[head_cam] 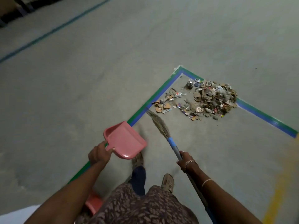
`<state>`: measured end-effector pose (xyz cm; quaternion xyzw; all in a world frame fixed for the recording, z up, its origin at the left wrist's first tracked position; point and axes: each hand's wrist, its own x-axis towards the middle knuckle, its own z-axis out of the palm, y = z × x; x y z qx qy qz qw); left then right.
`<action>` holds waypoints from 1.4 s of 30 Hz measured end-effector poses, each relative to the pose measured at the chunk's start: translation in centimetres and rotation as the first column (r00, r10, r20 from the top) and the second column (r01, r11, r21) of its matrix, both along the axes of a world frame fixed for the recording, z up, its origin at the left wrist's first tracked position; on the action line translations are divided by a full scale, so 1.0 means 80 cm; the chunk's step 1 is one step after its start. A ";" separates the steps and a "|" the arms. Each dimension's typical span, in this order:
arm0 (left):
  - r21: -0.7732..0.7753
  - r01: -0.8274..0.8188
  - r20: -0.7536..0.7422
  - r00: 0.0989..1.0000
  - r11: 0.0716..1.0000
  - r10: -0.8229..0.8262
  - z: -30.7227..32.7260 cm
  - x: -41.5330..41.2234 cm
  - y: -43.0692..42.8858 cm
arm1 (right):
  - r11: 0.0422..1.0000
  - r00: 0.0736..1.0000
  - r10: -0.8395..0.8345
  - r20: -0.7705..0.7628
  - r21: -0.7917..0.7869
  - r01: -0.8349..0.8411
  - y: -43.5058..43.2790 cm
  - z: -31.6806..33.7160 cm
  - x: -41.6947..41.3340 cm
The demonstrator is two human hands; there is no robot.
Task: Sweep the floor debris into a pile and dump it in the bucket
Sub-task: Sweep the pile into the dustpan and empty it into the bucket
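View from a head camera looking down at a grey concrete floor (80,86). A person stands with a tool in each grip.

The left grip (98,153) is clenched round the short handle of a pink dustpan (125,139), held off the floor with its open mouth tilted down and to the right. The right grip (186,160) is wrapped round the handle of a grass broom (159,125).

The broom's long axis runs from that grip forward and to the left. Its bristle tips end at a line of blue and green tape (139,115) that marks a corner on the floor.

The debris pile (215,96), made of cardboard bits, wrappers and stones, sits inside the taped corner, ahead and to the right of the person. A looser trail of scraps (165,104) spreads from it towards the left, ending just beside the bristle tips.

The pile therefore lies forward and to the right of the broom's tip, and the right grip is nearer to it than the left. The stray scraps probably need sweeping rightward into the heap before the dustpan comes down.

A red-orange object (93,203) shows partly by the person's left side. It may be the bucket, but too little of it is visible to tell.
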<state>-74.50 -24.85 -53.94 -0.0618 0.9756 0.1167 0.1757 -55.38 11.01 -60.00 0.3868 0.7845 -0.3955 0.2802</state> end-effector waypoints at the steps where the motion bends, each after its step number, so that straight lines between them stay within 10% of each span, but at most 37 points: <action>1: 0.004 0.015 0.003 1.000 1.000 -0.015 -0.004 -0.016 0.007 | 1.000 1.000 -0.016 0.006 0.011 0.016 0.004 -0.005 -0.006; 14: 0.016 0.204 0.080 0.976 0.979 -0.205 -0.040 -0.241 0.079 | 0.997 0.998 -0.062 -0.001 -0.052 0.062 0.035 -0.007 -0.198; 27: -0.073 0.244 0.079 0.968 0.967 -0.238 -0.132 -0.312 0.148 | 0.930 0.954 -0.293 0.059 -0.214 0.299 0.093 -0.179 -0.400; 42: -0.058 0.314 0.127 0.944 0.948 -0.305 -0.200 -0.324 0.304 | 0.809 0.806 -0.587 -0.073 -0.080 0.582 0.261 -0.226 -0.291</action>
